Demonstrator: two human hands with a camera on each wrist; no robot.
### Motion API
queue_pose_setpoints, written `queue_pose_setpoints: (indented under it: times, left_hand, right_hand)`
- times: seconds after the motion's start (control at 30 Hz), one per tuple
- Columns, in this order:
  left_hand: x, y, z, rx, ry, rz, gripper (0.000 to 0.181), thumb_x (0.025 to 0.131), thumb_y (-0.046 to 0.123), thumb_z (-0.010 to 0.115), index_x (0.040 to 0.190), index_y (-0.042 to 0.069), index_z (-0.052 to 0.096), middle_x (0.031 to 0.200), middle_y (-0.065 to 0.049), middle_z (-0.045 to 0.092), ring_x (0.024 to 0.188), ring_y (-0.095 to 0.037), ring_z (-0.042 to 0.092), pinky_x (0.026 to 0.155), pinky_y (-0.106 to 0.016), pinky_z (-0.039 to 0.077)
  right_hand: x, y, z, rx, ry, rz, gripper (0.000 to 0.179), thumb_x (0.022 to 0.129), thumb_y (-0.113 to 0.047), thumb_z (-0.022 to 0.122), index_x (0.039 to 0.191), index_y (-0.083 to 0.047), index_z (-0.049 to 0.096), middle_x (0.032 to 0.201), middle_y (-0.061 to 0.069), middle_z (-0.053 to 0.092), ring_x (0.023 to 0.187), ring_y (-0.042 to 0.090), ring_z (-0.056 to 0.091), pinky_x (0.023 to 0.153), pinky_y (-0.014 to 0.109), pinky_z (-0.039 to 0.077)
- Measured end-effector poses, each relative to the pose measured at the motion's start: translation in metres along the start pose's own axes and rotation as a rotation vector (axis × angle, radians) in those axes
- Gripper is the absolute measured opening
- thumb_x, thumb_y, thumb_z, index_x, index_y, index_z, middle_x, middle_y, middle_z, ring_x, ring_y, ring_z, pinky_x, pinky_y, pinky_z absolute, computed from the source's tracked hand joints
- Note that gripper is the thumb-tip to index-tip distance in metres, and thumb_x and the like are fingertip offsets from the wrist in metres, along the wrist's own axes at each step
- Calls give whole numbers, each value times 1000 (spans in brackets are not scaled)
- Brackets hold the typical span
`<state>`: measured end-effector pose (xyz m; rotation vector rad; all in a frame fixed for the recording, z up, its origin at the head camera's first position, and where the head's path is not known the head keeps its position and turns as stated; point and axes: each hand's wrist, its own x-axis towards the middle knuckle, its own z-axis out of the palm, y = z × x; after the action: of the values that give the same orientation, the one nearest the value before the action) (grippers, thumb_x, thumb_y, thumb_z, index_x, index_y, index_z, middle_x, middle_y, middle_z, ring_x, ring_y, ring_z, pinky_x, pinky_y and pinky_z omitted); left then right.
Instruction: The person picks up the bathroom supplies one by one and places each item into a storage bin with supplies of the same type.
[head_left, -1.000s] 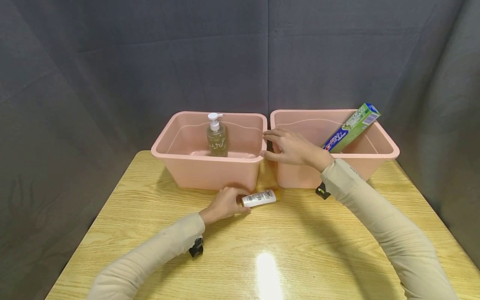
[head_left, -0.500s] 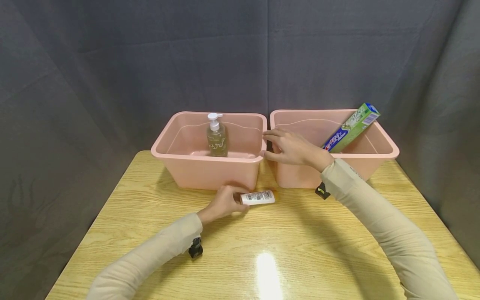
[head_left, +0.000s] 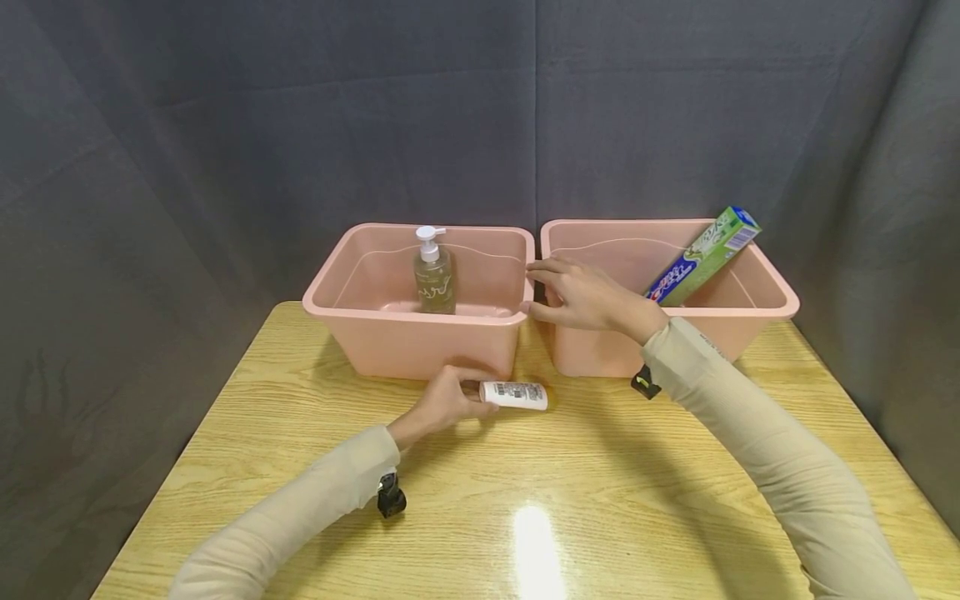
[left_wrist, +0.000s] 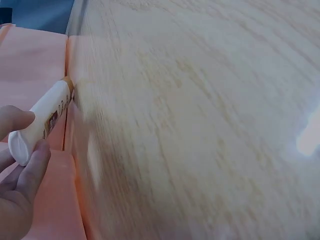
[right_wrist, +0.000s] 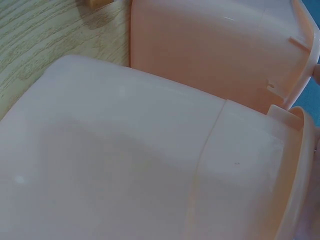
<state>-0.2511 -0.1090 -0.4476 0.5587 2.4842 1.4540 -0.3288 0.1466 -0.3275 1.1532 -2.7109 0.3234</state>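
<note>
My left hand [head_left: 444,398] pinches the near end of a small white bottle [head_left: 514,395] between thumb and fingers. The bottle lies sideways close over the table, in front of the left pink bin [head_left: 420,343]. Dark print and a barcode mark its side. In the left wrist view, the bottle [left_wrist: 50,107] shows its oval white base by the fingers and an amber cap at its far end. My right hand [head_left: 581,293] rests with extended fingers on the right rim of the left bin, reaching across the front corner of the right pink bin [head_left: 600,346].
A pump bottle [head_left: 434,279] of greenish liquid stands in the left bin. Inside the right bin a green and blue toothpaste box [head_left: 701,257] leans over the back corner. Both bins stand side by side on a wooden table [head_left: 465,517], with a dark curtain [head_left: 450,108] behind.
My left hand has drawn the white bottle slightly left, and the bottle has swung from slanting upward to nearly level. The right hand and both bins stay where they were.
</note>
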Motion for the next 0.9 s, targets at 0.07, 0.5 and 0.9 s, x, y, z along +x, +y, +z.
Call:
queue_pose_setpoints:
  times: [0.07, 0.5, 0.9]
  left_hand:
    - [-1, 1, -1, -6, 2, 6, 49, 76, 0, 83, 122, -1, 67, 106, -17, 72, 50, -13, 57, 43, -25, 49]
    - [-5, 3, -8, -43, 18, 41, 47, 74, -1, 84, 119, -2, 69, 102, -16, 72, 69, -19, 68, 61, -44, 59]
    - [-9, 11, -23, -110, 4, 110, 47, 74, -2, 84, 118, -7, 67, 104, -22, 71, 87, -31, 71, 73, -30, 60]
  right_hand:
    - [0, 0, 0, -1, 3, -4, 65, 96, -48, 55, 135, 4, 56, 141, 19, 52, 136, 39, 41, 117, 48, 26]
    - [-1, 3, 3, -6, 21, -19, 66, 96, -49, 56, 134, 4, 57, 141, 19, 52, 133, 36, 44, 116, 47, 27]
    - [0, 3, 3, -3, 23, -26, 64, 96, -48, 56, 133, 4, 58, 140, 19, 53, 132, 35, 45, 115, 47, 30]
